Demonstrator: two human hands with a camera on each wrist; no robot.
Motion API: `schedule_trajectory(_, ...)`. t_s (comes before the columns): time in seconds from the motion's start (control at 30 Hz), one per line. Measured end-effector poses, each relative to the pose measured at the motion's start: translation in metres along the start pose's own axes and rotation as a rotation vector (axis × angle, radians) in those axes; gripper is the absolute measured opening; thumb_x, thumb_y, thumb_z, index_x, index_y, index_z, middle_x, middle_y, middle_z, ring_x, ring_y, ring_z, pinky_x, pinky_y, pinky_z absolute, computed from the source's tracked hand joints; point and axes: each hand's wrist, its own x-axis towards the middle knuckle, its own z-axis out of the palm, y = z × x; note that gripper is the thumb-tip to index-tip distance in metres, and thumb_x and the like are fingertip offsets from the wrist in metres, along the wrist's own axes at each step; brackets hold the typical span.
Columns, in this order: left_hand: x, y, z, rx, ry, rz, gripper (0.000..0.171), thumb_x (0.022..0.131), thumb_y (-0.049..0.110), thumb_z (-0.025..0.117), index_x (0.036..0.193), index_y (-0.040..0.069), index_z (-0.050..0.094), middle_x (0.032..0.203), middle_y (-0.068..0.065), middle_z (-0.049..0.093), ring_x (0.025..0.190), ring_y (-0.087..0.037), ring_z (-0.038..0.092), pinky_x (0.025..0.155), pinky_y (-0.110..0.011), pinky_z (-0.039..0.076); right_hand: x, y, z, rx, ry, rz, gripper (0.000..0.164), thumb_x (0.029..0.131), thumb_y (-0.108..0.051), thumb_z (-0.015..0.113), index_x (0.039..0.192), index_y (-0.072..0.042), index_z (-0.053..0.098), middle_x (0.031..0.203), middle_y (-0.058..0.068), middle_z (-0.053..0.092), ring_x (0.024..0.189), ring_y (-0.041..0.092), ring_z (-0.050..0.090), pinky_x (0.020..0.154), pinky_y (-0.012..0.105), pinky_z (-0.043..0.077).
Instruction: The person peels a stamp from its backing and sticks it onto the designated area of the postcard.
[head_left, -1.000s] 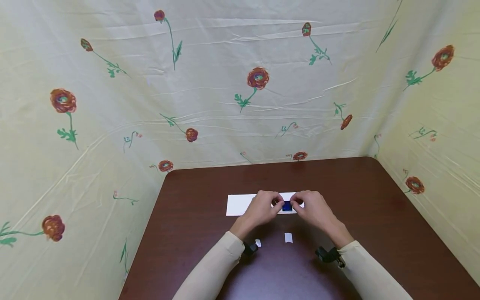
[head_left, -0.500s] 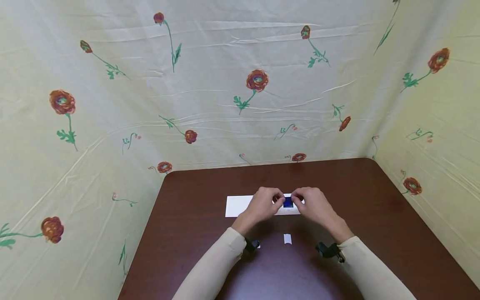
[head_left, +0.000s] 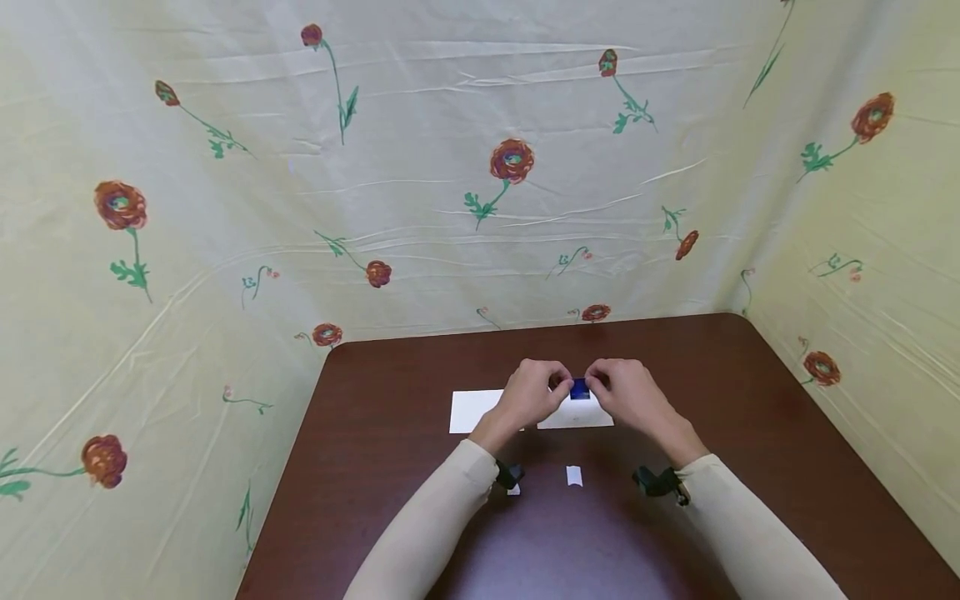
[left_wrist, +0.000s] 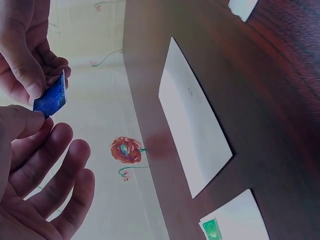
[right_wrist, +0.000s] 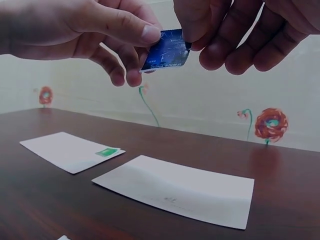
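Observation:
A small blue postage stamp (head_left: 580, 389) with toothed edges is held up in the air between the two hands. My left hand (head_left: 534, 393) pinches one side between thumb and forefinger, its other fingers loosely bent. My right hand (head_left: 624, 388) pinches the opposite side. The right wrist view shows the stamp (right_wrist: 167, 50) tilted, with pale markings on its blue face. Below it lies a plain white envelope or card (right_wrist: 185, 187), with a faint small mark near one edge. To its left is a second white one (right_wrist: 65, 152), bearing a green stamp (right_wrist: 106, 152) at a corner.
Two small white paper scraps lie nearer the body: one scrap (head_left: 574, 476) in the middle, another (head_left: 513, 490) partly behind the left wrist camera. The brown table (head_left: 390, 500) meets a flower-patterned cloth (head_left: 420, 200) at the back and sides.
Both hands have risen and moved away from the body, carrying the blue stamp up off the right-hand white piece. More of that piece now shows beneath them.

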Motion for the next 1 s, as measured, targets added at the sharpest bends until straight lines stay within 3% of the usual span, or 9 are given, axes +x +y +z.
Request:
schedule_trajectory(0.7,0.027,-0.002,0.013,-0.071,-0.002,-0.061,0.015,0.096,0.028,0.066,0.096,0.017,0.076,0.083,0.009,0.071,0.068,-0.001,0.06,0.059,-0.017,0.048,0.014,0.018,-0.007,-0.024,-0.022,0.062,0.011,0.094,-0.021,0.069,0.095,-0.012,0.074,0.086,0.004,0.071,0.068,0.017,0.058,0.066,0.033,0.054)
schedule_trajectory(1.0,0.035,0.001,0.017,-0.089,0.019,-0.083,0.013,0.095,0.026,0.067,0.092,0.018,0.076,0.076,0.012,0.069,0.066,0.001,0.06,0.059,-0.018,0.048,0.02,0.026,-0.006,-0.029,-0.006,0.075,0.011,0.094,-0.021,0.067,0.093,-0.013,0.073,0.08,0.001,0.069,0.067,0.016,0.056,0.063,0.031,0.05)
